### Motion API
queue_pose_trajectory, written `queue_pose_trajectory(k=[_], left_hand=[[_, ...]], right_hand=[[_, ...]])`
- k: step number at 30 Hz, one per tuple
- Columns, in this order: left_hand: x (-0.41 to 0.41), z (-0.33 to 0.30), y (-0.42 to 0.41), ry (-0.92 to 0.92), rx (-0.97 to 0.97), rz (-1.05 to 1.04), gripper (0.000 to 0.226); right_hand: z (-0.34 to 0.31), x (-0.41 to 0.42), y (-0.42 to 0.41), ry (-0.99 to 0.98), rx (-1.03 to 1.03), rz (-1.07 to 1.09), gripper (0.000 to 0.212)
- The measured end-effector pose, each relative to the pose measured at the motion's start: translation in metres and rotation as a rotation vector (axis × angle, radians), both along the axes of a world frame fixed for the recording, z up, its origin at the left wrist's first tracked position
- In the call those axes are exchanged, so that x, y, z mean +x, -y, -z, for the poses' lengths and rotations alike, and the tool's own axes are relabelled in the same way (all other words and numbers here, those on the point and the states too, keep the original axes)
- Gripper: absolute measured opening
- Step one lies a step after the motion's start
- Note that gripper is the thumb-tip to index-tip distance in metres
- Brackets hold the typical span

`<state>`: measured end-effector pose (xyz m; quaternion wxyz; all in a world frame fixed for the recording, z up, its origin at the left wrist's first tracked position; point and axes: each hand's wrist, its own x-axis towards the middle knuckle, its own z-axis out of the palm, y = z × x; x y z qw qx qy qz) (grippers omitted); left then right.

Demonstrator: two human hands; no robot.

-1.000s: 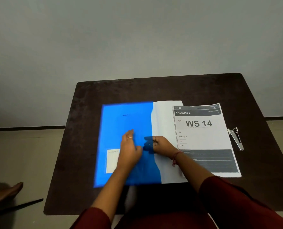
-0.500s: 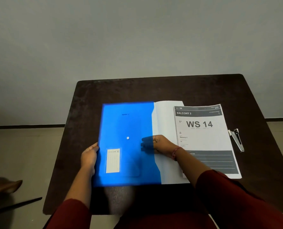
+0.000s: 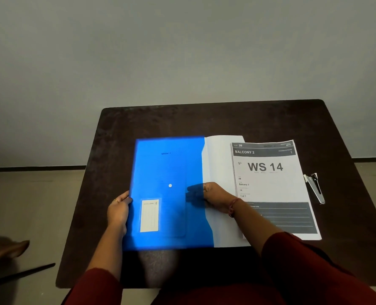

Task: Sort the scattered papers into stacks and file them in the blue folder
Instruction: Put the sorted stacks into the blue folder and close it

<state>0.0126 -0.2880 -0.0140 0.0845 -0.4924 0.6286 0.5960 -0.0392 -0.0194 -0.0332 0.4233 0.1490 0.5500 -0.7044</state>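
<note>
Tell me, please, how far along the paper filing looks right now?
Partly done: white sheets already sit inside the blue folder. In hand: the left hand holds the folder's left edge, and the right hand has fingers tucked under its flap. Left: the WS 14 sheet lies outside, and the folder is unclosed.

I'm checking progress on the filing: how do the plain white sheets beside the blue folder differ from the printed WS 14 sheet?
The plain white paper sheets are partly tucked under the translucent blue plastic folder; the printed WS 14 paper sheet lies wholly outside it. The white sheets show a blank face, the WS 14 sheet dark bands and text. The right hand rests on the white sheets. Both lie flat on the dark table.
</note>
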Motion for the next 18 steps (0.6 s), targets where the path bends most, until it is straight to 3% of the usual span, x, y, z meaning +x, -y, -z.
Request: queue_pose_trajectory(k=[4,6,9,13,18], left_hand=[[-0.001,0.003,-0.007,0.005,-0.102,-0.041,0.030],[-0.004,0.001,-0.010,0.006,-0.197,-0.045,0.037],[-0.009,0.000,-0.017,-0.006,-0.450,0.039,0.048],[-0.007,-0.005,-0.057,-0.144,-0.596,0.225,0.050],[-0.008,-0.012,-0.135,-0.347,-0.438,0.424,0.046]], right_hand=[[-0.003,0.006,-0.004,-0.021,0.071,0.041,0.035],[-0.005,0.010,-0.010,-0.031,0.136,0.050,0.020],[-0.009,0.016,-0.029,-0.074,0.255,0.044,0.023],[-0.017,0.028,-0.065,-0.140,0.316,0.126,0.027],[-0.030,0.043,-0.119,-0.227,0.450,0.332,0.028]])
